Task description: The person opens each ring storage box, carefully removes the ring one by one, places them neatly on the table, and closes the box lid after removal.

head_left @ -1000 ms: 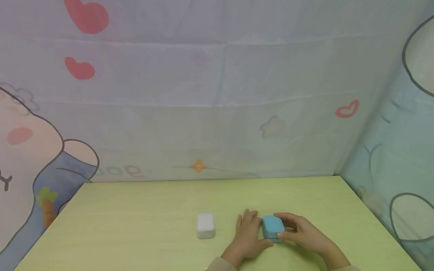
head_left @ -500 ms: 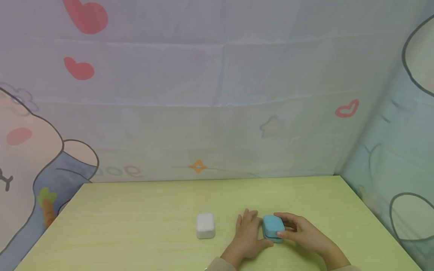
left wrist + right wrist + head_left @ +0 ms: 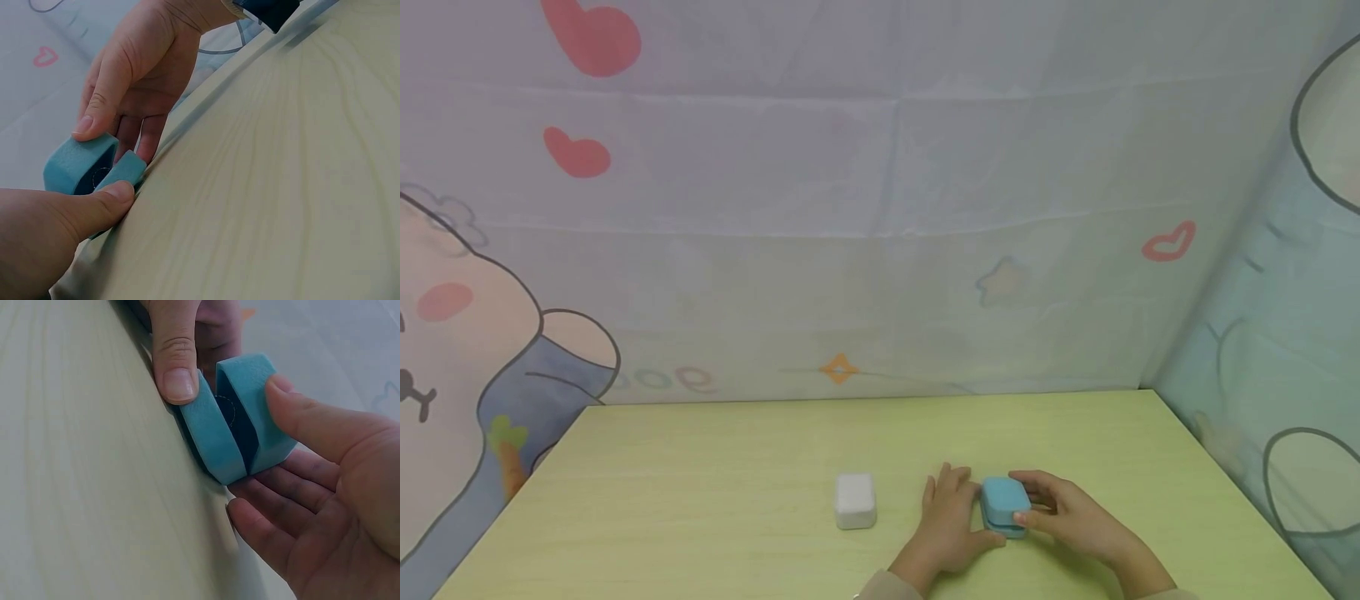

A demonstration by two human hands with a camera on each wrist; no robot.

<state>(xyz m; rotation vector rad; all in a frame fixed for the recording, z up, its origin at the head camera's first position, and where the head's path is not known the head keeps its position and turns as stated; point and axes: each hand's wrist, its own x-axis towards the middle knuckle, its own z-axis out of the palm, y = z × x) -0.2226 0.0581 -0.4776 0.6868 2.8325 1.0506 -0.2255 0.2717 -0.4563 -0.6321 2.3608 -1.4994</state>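
Observation:
A small light-blue jewelry box (image 3: 1004,502) with a dark inside sits on the table, its lid (image 3: 259,403) tilted partway up from the base (image 3: 215,434). My left hand (image 3: 951,521) holds the base, with its thumb (image 3: 103,209) pressed along the edge; its other fingers are mostly hidden in the wrist views. From the other side my right hand (image 3: 1071,512) grips the lid, thumb (image 3: 300,415) on one face and fingers behind. A dark gap shows between lid and base in both wrist views. Left of my left hand stands a white box (image 3: 854,501) with rounded corners.
Pale wood-grain covers the table (image 3: 700,475). A printed cloth (image 3: 880,208) with hearts and cartoon figures hangs behind its far edge and along the right side.
The lid of the blue jewelry box has risen a little, and the dark gap along its near side is wider. Both hands stay in nearly the same place.

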